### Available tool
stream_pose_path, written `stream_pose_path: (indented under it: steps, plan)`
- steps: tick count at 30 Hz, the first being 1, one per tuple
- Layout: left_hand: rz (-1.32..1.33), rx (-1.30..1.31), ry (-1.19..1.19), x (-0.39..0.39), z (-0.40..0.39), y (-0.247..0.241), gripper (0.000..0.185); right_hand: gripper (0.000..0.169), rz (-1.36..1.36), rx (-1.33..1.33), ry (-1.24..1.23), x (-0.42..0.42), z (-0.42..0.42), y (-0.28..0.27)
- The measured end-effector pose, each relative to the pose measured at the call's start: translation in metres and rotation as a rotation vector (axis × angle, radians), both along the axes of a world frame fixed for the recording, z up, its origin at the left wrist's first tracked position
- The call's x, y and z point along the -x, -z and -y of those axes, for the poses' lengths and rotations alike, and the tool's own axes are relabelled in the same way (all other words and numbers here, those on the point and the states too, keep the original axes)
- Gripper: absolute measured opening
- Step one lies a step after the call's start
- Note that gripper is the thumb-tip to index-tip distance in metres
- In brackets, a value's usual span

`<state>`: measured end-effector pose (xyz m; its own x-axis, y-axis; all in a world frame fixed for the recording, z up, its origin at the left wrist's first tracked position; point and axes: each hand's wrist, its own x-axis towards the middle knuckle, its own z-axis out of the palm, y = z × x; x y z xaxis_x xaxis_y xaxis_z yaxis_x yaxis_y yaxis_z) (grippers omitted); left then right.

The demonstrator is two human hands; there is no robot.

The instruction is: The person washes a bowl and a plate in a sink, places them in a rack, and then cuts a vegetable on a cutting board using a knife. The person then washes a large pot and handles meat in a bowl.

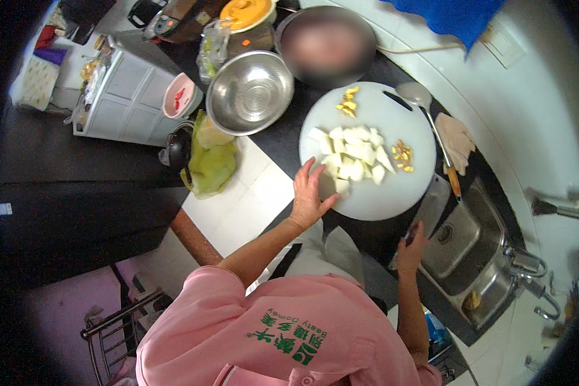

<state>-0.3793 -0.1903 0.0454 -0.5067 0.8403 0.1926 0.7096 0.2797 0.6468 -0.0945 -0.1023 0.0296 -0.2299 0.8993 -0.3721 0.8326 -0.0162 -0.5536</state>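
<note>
White vegetable chunks (354,149) lie in a pile on a round white cutting board (366,207). My left hand (310,190) is over the board's near-left edge, its fingers spread beside the pile and holding nothing. Off the board to the right, my right hand (410,248) grips the dark handle of a kitchen cleaver (433,205). The cleaver's broad blade points away from me, between the board and the sink. Two small heaps of yellowish chopped pieces are also on the board: one heap (348,102) at the far side, another heap (403,157) right of the chunks.
A steel bowl (217,108) stands left of the board, near a round pan (374,36) with blurred contents. A wooden-handled ladle (436,125) and a beige cloth (456,140) lie right. The steel sink (492,217) is at the right; a green plastic bag (217,169) hangs left.
</note>
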Motion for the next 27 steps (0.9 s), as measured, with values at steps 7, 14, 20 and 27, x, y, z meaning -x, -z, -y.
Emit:
stream_pose_path:
  steps: [7,14,20,27]
  plan:
    - [0.012,-0.003,0.039,0.052,-0.024,-0.007,0.113,0.074,0.107,-0.091,0.137,0.019,-0.002,-0.012]
    - [-0.107,0.345,0.404,0.105,-0.063,-0.016,0.129,0.045,-0.461,-0.073,0.556,0.017,0.036,-0.036]
    - [-0.195,0.491,0.492,0.085,-0.067,-0.020,0.121,0.018,-0.802,0.496,0.811,0.060,0.083,-0.021]
    - [-0.105,0.602,0.358,0.056,-0.071,-0.031,0.116,0.020,-0.871,0.562,0.779,0.101,0.084,-0.006]
